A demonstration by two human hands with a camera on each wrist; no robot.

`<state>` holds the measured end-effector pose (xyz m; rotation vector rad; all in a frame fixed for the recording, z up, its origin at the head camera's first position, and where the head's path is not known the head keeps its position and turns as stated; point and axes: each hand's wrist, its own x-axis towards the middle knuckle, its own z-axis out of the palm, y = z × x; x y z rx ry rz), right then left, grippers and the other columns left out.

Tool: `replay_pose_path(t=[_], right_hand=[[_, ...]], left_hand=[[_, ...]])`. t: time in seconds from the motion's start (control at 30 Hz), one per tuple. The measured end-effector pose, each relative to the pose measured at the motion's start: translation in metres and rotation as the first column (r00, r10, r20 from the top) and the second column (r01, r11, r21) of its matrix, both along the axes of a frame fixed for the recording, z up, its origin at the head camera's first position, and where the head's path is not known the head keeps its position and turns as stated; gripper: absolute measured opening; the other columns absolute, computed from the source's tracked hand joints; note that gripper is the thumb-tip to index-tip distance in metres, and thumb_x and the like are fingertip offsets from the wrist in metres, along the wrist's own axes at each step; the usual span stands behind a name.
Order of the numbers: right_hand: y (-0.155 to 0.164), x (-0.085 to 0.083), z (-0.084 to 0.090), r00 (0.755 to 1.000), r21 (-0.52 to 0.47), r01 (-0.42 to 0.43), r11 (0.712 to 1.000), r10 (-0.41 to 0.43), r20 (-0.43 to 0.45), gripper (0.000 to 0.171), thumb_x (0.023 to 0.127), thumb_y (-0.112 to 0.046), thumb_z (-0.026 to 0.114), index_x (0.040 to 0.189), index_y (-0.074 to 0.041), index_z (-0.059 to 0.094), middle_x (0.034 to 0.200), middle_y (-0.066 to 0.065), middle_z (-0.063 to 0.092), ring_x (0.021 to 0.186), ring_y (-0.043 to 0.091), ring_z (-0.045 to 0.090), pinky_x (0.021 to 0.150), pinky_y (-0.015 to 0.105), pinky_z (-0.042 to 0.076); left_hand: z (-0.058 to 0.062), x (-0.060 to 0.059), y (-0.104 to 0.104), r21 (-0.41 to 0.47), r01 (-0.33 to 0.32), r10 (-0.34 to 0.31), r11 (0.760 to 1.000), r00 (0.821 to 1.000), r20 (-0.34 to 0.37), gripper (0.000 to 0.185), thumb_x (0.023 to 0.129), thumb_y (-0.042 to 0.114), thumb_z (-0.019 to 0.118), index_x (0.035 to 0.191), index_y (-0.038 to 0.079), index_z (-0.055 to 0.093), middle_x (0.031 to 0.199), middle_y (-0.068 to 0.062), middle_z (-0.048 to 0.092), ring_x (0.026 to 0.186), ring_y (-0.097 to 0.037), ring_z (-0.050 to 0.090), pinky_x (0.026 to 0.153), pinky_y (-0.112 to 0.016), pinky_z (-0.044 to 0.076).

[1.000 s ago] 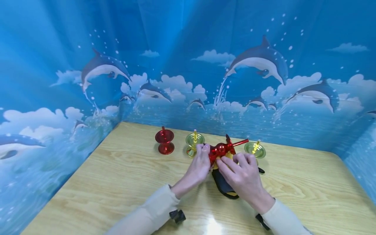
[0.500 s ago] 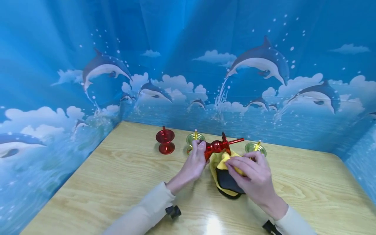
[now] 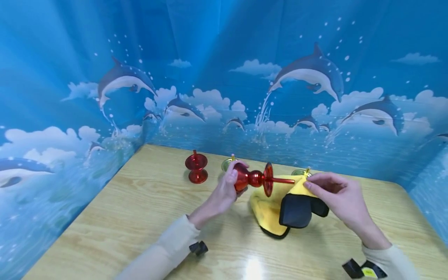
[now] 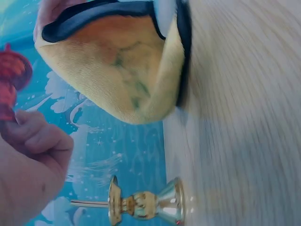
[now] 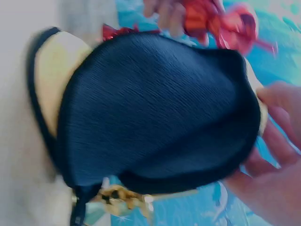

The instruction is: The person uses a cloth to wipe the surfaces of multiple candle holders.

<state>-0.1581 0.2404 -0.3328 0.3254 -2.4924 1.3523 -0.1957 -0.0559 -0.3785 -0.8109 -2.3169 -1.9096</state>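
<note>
- The red candlestick (image 3: 257,179) lies sideways in the air above the wooden table (image 3: 140,217), its thin stem pointing toward the right hand.
- The left hand (image 3: 227,188) curls its fingers round the base end.
- The right hand (image 3: 336,194) pinches a corner of the yellow-and-black cloth (image 3: 280,206) — lifted, its lower edge on the table.
- Behind stand a second red candlestick (image 3: 196,168) and two gold candlesticks (image 4: 141,203) — upright.

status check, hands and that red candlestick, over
Left hand grips red candlestick, tipped sideways off the table. Right hand pinches yellow cloth corner, lifted. Nothing between them.
</note>
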Motion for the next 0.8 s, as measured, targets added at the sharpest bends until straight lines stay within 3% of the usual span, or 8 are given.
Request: replay_pose_path(t=[0.1,0.17,0.23,0.33,0.4,0.53,0.67,0.8], right_hand=[[0.007,-0.013,0.008,0.994,0.015,-0.047,0.999,0.046,0.097,0.024,0.094,-0.020,0.075,0.112,-0.005,0.074,0.096,-0.021,0.073,0.084,0.006,0.070,0.071,0.022,0.058],[0.008,-0.020,0.012,0.983,-0.007,-0.106,0.994,0.106,0.148,0.025,0.095,-0.021,0.074,0.114,-0.005,0.073,0.099,-0.018,0.073,0.087,0.008,0.071,0.075,0.023,0.059],[0.006,-0.027,0.014,0.964,-0.039,-0.170,0.985,0.175,0.201,0.024,0.096,-0.022,0.072,0.115,-0.006,0.072,0.101,-0.015,0.074,0.089,0.010,0.070,0.077,0.026,0.059],[0.001,-0.034,0.017,0.912,-0.107,-0.272,0.956,0.291,0.288,0.022,0.098,-0.021,0.070,0.114,-0.007,0.071,0.102,-0.009,0.073,0.090,0.014,0.070,0.079,0.030,0.060],[-0.004,-0.039,0.017,0.874,-0.141,-0.337,0.931,0.365,0.321,0.019,0.099,-0.019,0.069,0.113,-0.007,0.071,0.102,-0.006,0.074,0.091,0.016,0.071,0.080,0.032,0.060],[-0.014,-0.045,0.018,0.780,-0.191,-0.467,0.863,0.504,0.370,0.014,0.100,-0.014,0.066,0.111,-0.008,0.071,0.102,-0.002,0.076,0.093,0.018,0.072,0.083,0.032,0.060],[-0.025,-0.046,0.014,0.679,-0.217,-0.580,0.785,0.613,0.403,0.012,0.099,-0.012,0.065,0.109,-0.007,0.070,0.102,-0.001,0.076,0.093,0.016,0.072,0.085,0.031,0.059],[-0.035,-0.046,0.008,0.614,-0.264,-0.624,0.736,0.670,0.418,0.009,0.098,-0.011,0.067,0.105,-0.008,0.070,0.099,-0.001,0.077,0.090,0.013,0.071,0.083,0.030,0.059]], left_hand=[[-0.001,0.002,-0.001,-0.124,0.081,-0.103,0.989,0.979,-0.177,0.087,0.095,0.079,0.008,0.140,0.011,0.036,0.073,0.002,0.042,0.058,-0.005,0.036,0.047,-0.017,0.032],[-0.001,0.004,-0.001,-0.233,0.076,-0.145,0.969,0.945,-0.293,0.089,0.094,0.081,0.005,0.140,0.010,0.033,0.069,0.002,0.047,0.057,-0.002,0.039,0.047,-0.016,0.034],[0.000,0.005,0.001,-0.319,0.058,-0.189,0.946,0.898,-0.398,0.085,0.097,0.076,0.003,0.140,0.009,0.032,0.072,0.001,0.058,0.058,0.000,0.045,0.048,-0.014,0.037],[-0.001,0.005,0.004,-0.382,0.035,-0.242,0.924,0.825,-0.511,0.081,0.099,0.072,0.002,0.137,0.006,0.032,0.085,-0.004,0.070,0.061,0.001,0.052,0.053,-0.010,0.041],[-0.003,0.005,0.006,-0.398,0.020,-0.264,0.917,0.779,-0.569,0.080,0.100,0.070,0.001,0.135,0.005,0.032,0.082,-0.003,0.069,0.057,0.002,0.048,0.050,-0.008,0.036],[-0.006,0.007,0.010,-0.425,-0.019,-0.282,0.905,0.722,-0.632,0.081,0.099,0.069,-0.002,0.135,0.005,0.032,0.077,0.001,0.067,0.054,0.003,0.043,0.049,-0.007,0.031],[-0.009,0.009,0.014,-0.430,-0.048,-0.284,0.901,0.685,-0.671,0.079,0.100,0.067,-0.003,0.134,0.004,0.031,0.072,0.003,0.064,0.054,0.003,0.044,0.051,-0.007,0.030],[-0.011,0.010,0.015,-0.421,-0.056,-0.276,0.905,0.676,-0.683,0.078,0.100,0.067,-0.003,0.133,0.005,0.031,0.068,0.006,0.058,0.052,0.004,0.038,0.049,-0.007,0.026]])
